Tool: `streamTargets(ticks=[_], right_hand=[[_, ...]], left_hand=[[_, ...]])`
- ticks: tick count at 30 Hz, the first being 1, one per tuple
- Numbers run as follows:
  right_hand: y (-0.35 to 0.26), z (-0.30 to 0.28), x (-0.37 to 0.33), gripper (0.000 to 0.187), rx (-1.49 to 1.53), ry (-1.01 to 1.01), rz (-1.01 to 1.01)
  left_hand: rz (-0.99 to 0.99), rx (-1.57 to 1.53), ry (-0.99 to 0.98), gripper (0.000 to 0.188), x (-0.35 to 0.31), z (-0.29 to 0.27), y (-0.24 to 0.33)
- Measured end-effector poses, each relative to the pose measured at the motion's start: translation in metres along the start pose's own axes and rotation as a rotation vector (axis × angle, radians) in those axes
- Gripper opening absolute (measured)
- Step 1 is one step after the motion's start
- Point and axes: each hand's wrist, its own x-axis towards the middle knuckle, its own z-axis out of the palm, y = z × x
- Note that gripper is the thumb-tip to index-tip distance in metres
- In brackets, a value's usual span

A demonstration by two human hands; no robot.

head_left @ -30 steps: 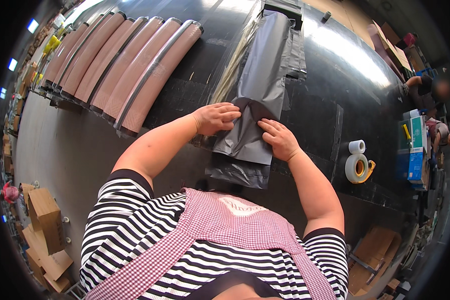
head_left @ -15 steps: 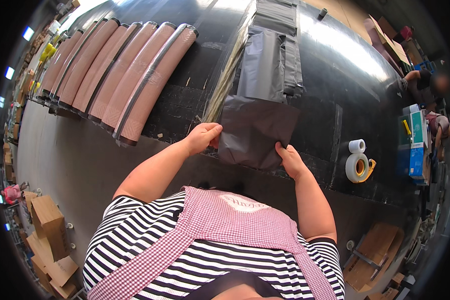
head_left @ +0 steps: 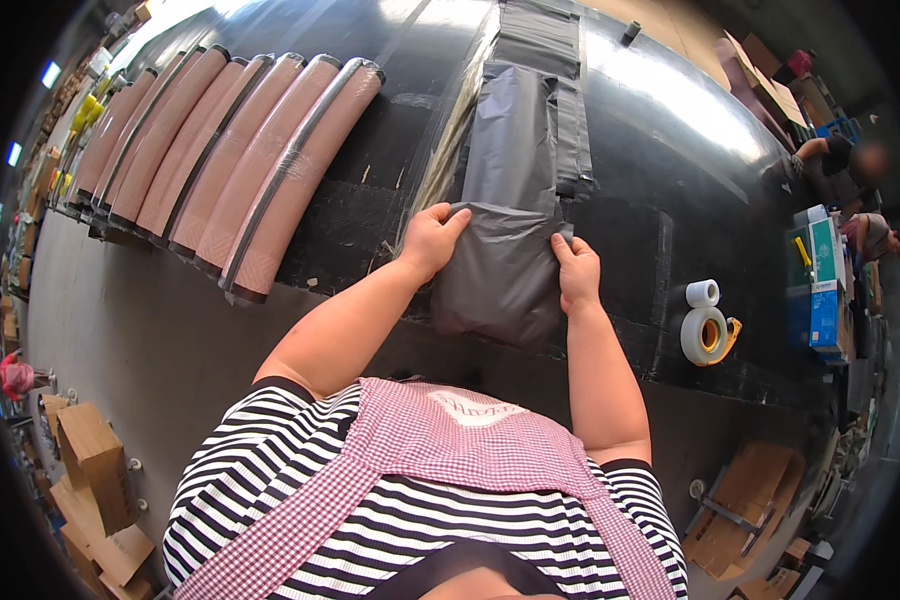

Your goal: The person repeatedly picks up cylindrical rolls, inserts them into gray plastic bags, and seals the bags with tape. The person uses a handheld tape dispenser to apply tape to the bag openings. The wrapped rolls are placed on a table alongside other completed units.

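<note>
A dark grey plastic mailer bag [head_left: 498,275] lies on the black worktable [head_left: 630,130], its near end hanging over the front edge. My left hand [head_left: 432,238] pinches the bag's upper left corner. My right hand [head_left: 577,272] grips its upper right edge. Just beyond the bag lies a stack of several more grey bags [head_left: 526,135], running away from me up the table.
A row of long pinkish-brown wrapped rolls [head_left: 232,165] lies at the left. Two tape rolls [head_left: 706,325] sit at the right, with blue and green boxes [head_left: 820,280] beyond them. Another person [head_left: 850,160] stands far right. Cardboard boxes [head_left: 85,460] sit on the floor.
The bag was bunched and dangling between my hands a second ago; now both hands have drawn it toward me and spread it flat, holding its top corners.
</note>
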Motion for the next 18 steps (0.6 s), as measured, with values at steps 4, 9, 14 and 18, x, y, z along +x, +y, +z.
streamTargets(ticks=[4,9,14,18], right_hand=[[0.021,0.004,0.004,0.042,-0.267,0.1,-0.021],[0.017,0.006,0.002,0.041,-0.34,0.107,-0.042],[0.022,0.001,0.007,0.042,-0.472,0.077,-0.138],[0.029,-0.003,0.013,0.045,-0.542,0.08,-0.166]], left_hand=[[-0.045,0.0,0.035,0.024,0.006,0.001,-0.026],[-0.156,-0.221,0.031,0.022,-0.002,0.007,-0.008],[-0.081,0.009,0.078,0.021,0.012,-0.003,-0.013],[-0.146,-0.09,0.139,0.022,0.015,0.0,-0.003]])
